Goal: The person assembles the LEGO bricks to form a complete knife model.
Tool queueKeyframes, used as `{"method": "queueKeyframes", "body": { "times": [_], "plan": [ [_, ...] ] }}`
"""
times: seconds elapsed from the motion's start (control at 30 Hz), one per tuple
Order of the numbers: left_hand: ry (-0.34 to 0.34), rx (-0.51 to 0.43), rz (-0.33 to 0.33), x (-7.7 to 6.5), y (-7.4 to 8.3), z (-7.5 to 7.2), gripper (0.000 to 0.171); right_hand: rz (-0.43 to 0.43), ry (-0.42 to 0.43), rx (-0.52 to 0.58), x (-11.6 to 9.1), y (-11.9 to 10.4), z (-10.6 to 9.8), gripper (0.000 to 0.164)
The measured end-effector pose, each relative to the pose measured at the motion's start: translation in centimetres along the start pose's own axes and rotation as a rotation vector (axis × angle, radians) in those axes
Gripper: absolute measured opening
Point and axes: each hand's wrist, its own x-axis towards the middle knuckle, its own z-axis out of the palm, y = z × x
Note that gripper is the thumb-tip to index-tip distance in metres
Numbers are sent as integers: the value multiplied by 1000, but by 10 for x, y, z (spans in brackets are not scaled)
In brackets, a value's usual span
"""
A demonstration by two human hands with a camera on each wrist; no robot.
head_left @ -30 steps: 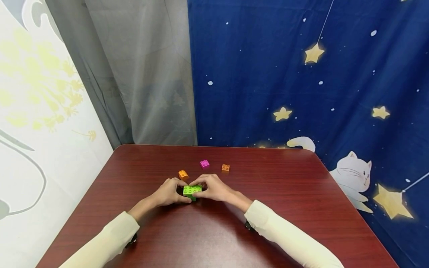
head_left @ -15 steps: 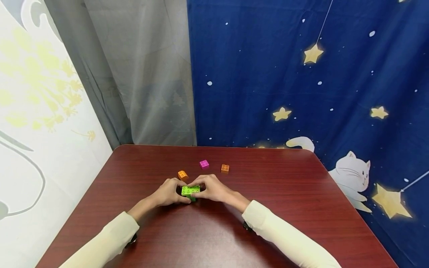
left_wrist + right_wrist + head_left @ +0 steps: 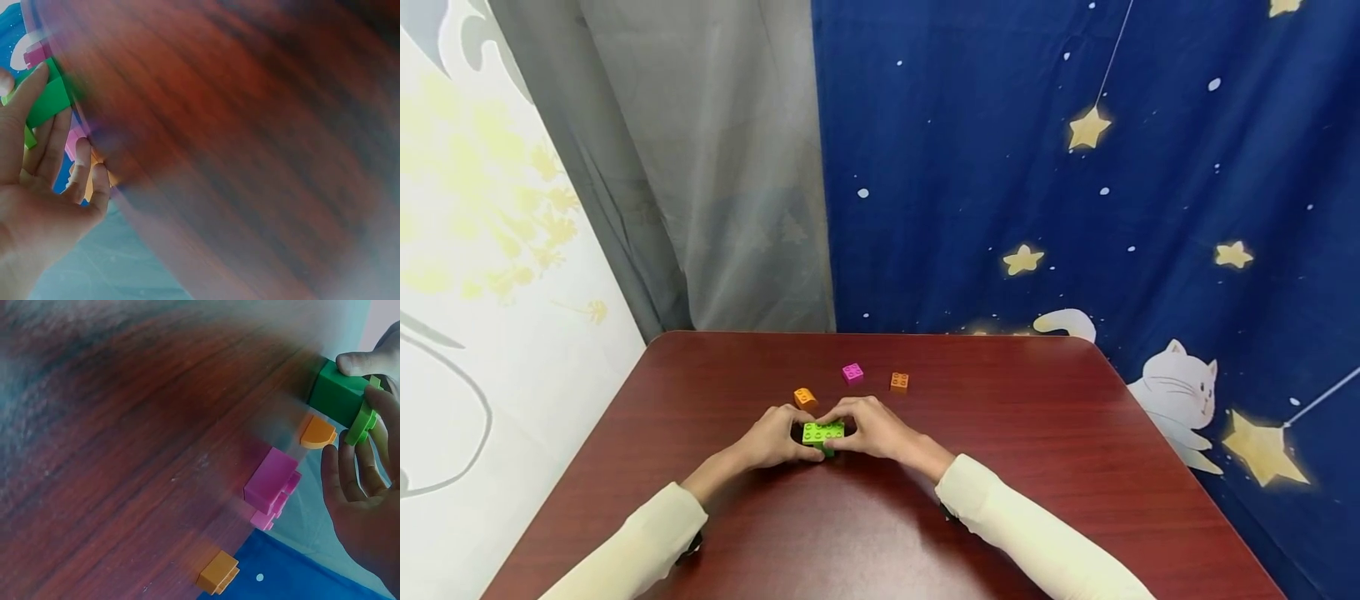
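Our left hand (image 3: 778,437) pinches the dark green block (image 3: 337,394) and our right hand (image 3: 877,428) the light green brick (image 3: 822,432) atop it, long axis crosswise between both hands, just nearer than the orange brick (image 3: 804,397).

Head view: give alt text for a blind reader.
A person's left hand grips a green block; the right hand holds a lime brick atop it, at a reddish table. Beyond lie an orange brick, a magenta brick and a brownish brick.
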Motion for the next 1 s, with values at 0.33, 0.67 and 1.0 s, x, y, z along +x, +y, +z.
{"method": "queueKeyframes", "body": {
  "times": [0.33,0.67,1.0],
  "plan": [
    [14,-8,77,-7,5,0,34,-20,27,38,-1,4,4,37],
    [35,-96,50,-12,6,-4,40,26,47,92,-1,4,4,62],
    [156,-134,89,-12,7,0,37,71,71,67,1,3,6,71]
  ]
}}
